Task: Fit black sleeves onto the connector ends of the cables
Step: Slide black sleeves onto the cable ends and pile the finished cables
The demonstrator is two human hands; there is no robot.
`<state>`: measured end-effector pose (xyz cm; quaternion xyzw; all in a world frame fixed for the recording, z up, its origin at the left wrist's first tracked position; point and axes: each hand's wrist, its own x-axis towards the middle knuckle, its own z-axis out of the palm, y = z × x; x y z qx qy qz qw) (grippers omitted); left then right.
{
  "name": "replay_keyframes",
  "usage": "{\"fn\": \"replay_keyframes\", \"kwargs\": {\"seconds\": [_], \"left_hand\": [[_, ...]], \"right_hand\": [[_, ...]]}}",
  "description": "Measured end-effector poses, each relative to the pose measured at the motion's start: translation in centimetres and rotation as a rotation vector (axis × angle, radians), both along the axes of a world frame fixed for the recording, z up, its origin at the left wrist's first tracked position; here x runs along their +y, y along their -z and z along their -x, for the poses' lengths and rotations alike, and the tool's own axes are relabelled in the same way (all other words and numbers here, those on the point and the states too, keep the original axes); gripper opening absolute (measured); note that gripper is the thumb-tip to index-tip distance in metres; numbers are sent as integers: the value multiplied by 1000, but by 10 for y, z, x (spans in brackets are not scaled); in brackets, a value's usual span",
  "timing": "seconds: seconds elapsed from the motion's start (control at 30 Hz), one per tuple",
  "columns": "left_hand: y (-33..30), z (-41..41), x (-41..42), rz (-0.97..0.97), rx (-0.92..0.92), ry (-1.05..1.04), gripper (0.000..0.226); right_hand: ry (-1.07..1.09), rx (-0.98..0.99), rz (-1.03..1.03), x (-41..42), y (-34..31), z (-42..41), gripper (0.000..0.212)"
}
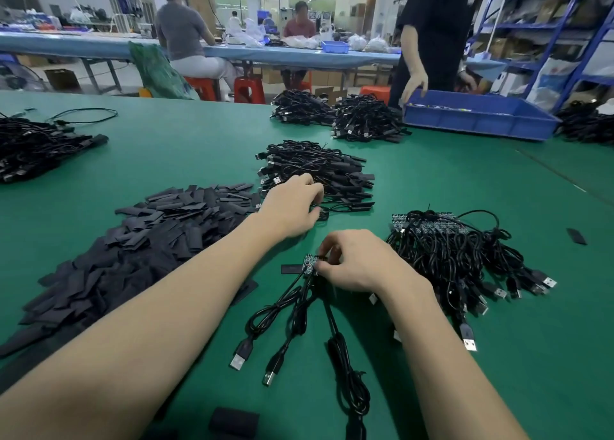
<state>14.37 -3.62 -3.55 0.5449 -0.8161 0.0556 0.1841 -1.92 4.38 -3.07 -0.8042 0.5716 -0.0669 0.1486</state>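
- Three cables [292, 310] fanned near, board ends together so right hand [357, 262] pinches them.
- Left hand [292, 207], fingers curled, reaches finished pile [319, 174]; grip unclear.
- Sleeve heap [149, 240] lies beside left forearm.

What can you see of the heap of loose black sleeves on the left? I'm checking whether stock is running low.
The heap of black sleeves is a large, loose pile of flat, matte, dark rectangular pieces, looking like cut tubing. They overlap at all angles, spreading diagonally from the near left edge toward the middle of the green table. The left hand and its forearm reach across the heap's right side. One stray sleeve lies flat beside the small circuit boards pinched by the right hand. Plenty remain.
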Motion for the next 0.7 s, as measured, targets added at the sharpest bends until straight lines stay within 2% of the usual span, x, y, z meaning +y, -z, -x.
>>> {"fn": "replay_keyframes", "kwargs": {"seconds": [0.2, 0.33, 0.47, 0.6, 0.7], "left_hand": [[3, -1, 6, -18, 50, 46, 17], [2, 3, 17, 3, 208, 47, 14], [3, 6, 34, -78, 410, 19, 5], [10, 5, 52, -245, 634, 8, 12], [12, -1, 60, -372, 589, 29, 16]], "right_hand": [[35, 63, -17, -1, -1, -3, 44], [57, 33, -22, -3, 2, -2, 44], [83, -133, -52, -3, 3, 1, 33], [147, -429, 23, -5, 5, 4, 16], [183, -519, 105, -5, 4, 6, 15]]}}
